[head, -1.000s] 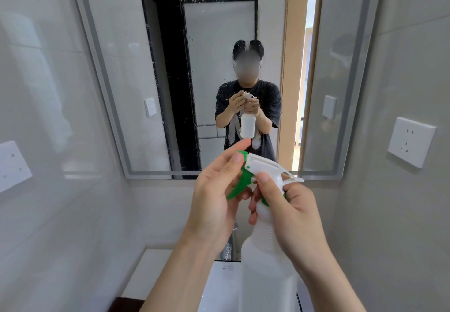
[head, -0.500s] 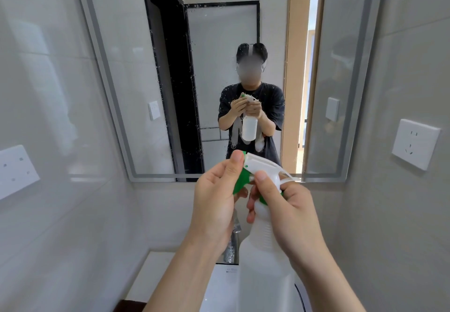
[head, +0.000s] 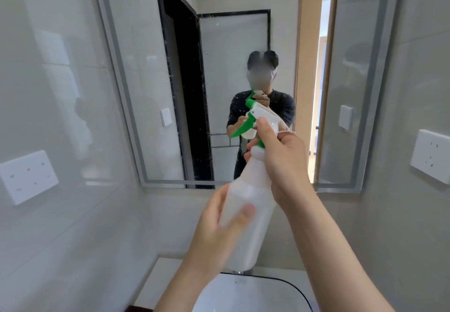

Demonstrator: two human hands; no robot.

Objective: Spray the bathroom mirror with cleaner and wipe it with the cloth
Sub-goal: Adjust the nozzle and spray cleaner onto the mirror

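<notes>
**A:** Glossy pale tiles cover the walls, and the mirror [head: 231,80] is the biggest thing in view. What does it show?

**B:** Its grey-edged glass fills the wall straight ahead. Specks dot the glass around a reflected dark doorway. At the mirror's middle stands the reflection of a person in a dark T-shirt, holding a bottle.

**A:** What lies around the mirror?

**B:** Below the mirror sits a white sink [head: 255,294] with a dark rim. To the mirror's left, on the side wall, is a white socket plate [head: 29,177]. To its right is another wall socket [head: 430,159].

**A:** Where is the cleaner?

**B:** A translucent white spray bottle [head: 246,216] is raised in front of the mirror's lower middle, tilted, its green nozzle and trigger aimed at the glass.

**A:** And the hands?

**B:** The right hand [head: 283,163] curls around the bottle's neck, just under the trigger head. The left hand [head: 219,229] wraps the bottle's body lower down, thumb pressed on its front.
</notes>
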